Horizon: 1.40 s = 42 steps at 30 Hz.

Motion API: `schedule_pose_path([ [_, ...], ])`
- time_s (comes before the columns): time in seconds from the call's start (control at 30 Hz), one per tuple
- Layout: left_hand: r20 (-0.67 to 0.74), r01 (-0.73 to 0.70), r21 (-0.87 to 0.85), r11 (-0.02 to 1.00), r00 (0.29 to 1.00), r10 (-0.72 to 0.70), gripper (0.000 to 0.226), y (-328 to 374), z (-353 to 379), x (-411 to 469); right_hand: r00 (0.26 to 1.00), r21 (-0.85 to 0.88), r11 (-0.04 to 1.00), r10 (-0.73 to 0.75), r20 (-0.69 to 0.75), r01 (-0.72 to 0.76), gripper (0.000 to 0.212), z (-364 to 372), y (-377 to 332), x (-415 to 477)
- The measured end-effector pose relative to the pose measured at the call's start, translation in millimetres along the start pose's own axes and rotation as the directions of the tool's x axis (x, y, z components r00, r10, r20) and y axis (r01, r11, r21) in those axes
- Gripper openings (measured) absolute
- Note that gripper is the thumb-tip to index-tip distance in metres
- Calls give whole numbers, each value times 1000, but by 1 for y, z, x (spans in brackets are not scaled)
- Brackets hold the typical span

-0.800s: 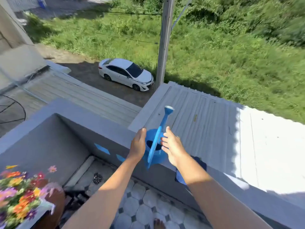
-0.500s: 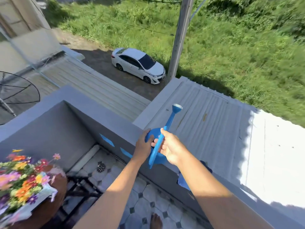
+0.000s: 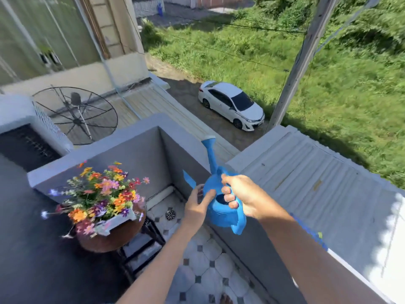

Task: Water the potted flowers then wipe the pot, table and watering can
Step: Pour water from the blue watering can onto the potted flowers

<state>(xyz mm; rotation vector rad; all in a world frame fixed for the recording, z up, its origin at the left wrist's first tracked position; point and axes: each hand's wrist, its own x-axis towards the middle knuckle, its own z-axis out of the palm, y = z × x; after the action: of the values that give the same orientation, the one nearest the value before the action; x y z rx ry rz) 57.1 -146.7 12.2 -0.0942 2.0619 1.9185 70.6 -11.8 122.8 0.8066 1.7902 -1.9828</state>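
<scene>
Small balcony, open air, bright sun. Tiled floor [image 3: 210,270] in pale octagons with dark squares, one round drain [image 3: 170,214] near the far corner. Grey parapet wall [image 3: 140,156] round two sides, corrugated roof [image 3: 311,183] beyond its right edge. One round brown table [image 3: 111,238] at the left, near the wall's corner; on it one white pot [image 3: 116,222] of mixed flowers [image 3: 103,194], pot edge blurred. One blue watering can [image 3: 221,207] held in the air above the parapet's top edge, spout tilted up and away. Right hand [image 3: 243,198] wrapped tight round the can's handle; left hand [image 3: 197,205] pressed flat against the can's side, fingers loose. Below: one white car [image 3: 232,105], one pole [image 3: 300,60], one mesh dish [image 3: 75,115].
</scene>
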Motion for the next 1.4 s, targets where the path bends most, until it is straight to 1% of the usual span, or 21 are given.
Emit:
schedule_pose_path([
  [0.03,0,6,-36,999,1000,-6,50,4,-15,-12,999,-54,998,-19,30,20,24,14,-1,-7],
  [0.1,-13,9,-85,996,1000,-10,39,8,-47,-33,995,-206,976,-54,88,71,28,47,-4,-21],
  [0.17,-70,-29,-113,993,997,21,38,9,-81,-53,991,-332,936,-84,107,116,32,82,-4,-33],
  [0.2,-113,-53,-99,994,993,42,37,8,-95,-61,988,-384,913,-107,109,141,34,97,-2,-37],
  [0.27,-205,-102,-42,994,974,91,25,6,-119,-76,979,-480,854,-155,130,199,38,124,2,-42],
  [0.3,-250,-114,-22,993,963,105,25,4,-134,-84,973,-518,825,-171,154,227,40,141,5,-46],
  [0.37,-278,-108,-22,994,956,97,35,4,-153,-98,965,-583,770,-179,193,260,46,166,7,-51],
  [0.4,-291,-102,-43,994,953,85,28,3,-166,-105,960,-619,736,-176,216,274,47,181,6,-55],
  [0.43,-299,-96,-64,993,951,73,13,4,-178,-113,957,-657,697,-169,236,286,47,195,5,-58],
  [0.47,-309,-77,-86,993,950,47,5,5,-186,-120,954,-694,657,-160,254,295,44,207,2,-62],
  [0.5,-316,-62,-118,991,948,21,8,6,-193,-125,951,-734,607,-145,275,305,38,219,-1,-66],
  [0.57,-327,-32,-160,987,945,-22,32,5,-203,-132,946,-792,525,-94,311,312,24,238,-8,-71],
  [0.63,-338,-1,-205,979,939,-70,45,5,-209,-137,946,-810,501,-53,321,303,28,254,-14,-75],
  [0.73,-350,35,-276,960,927,-134,52,9,-216,-141,950,-821,503,2,314,270,36,271,-22,-73],
  [0.9,-309,108,-301,947,929,-204,66,15,-224,-141,953,-855,476,101,287,207,43,289,-34,-61],
  [1.0,-292,106,-324,940,934,-206,67,20,-228,-145,947,-889,415,157,280,194,45,299,-39,-60],
  [1.13,-285,101,-350,931,936,-208,69,21,-231,-145,945,-913,382,220,242,144,39,309,-45,-60],
  [1.2,-282,102,-354,930,936,-210,63,19,-233,-144,942,-923,361,246,229,130,40,313,-47,-60],
  [1.27,-271,112,-364,925,937,-220,60,17,-232,-142,931,-924,369,294,214,96,44,313,-48,-59],
  [1.33,-260,141,-375,916,933,-250,65,17,-228,-139,917,-920,388,342,206,62,48,310,-49,-57],
  [1.4,-249,157,-388,908,931,-268,66,19,-225,-137,918,-925,376,343,200,61,49,308,-50,-56],
])
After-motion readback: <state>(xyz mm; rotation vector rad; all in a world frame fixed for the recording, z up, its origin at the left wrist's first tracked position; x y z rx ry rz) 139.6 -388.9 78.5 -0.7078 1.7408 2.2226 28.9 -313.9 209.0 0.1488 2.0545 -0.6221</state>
